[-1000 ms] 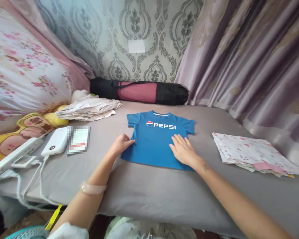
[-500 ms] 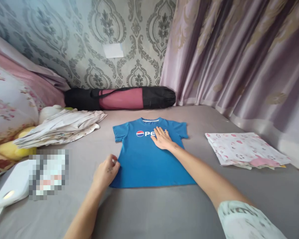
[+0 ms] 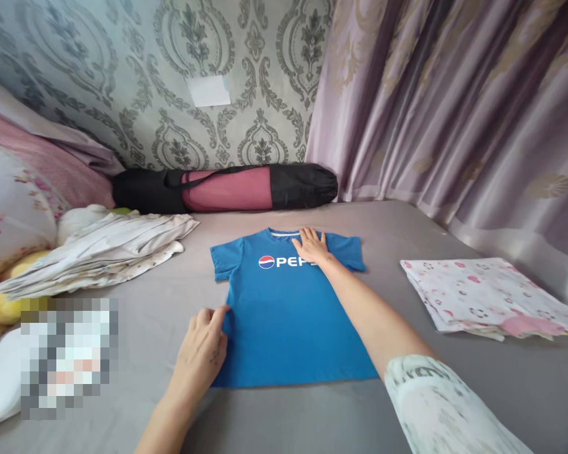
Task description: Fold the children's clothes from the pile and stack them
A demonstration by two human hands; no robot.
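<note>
A blue short-sleeved T-shirt [image 3: 284, 328] with a round logo and white lettering on its chest lies spread flat, neckline away from me. My right hand [image 3: 311, 246] rests palm down on the upper chest by the collar, fingers stretched out and covering the end of the lettering. At the shirt's left side edge, below the sleeve, my left hand [image 3: 203, 340] is curled with its fingertips closed on the fabric. The thumb of that hand is mostly hidden.
Folded patterned cloth [image 3: 483, 293] lies to the right on the grey bedsheet [image 3: 288, 422]. A rolled mat in a bag [image 3: 227, 189] lies along the wall. Crumpled pale cloth [image 3: 108, 249], a white device [image 3: 2, 378] and a blurred-out item [image 3: 76, 359] are on the left.
My right hand has slid up the chest toward the collar, uncovering more lettering. My left hand has shifted slightly along the shirt's left edge. The view has moved a little.
</note>
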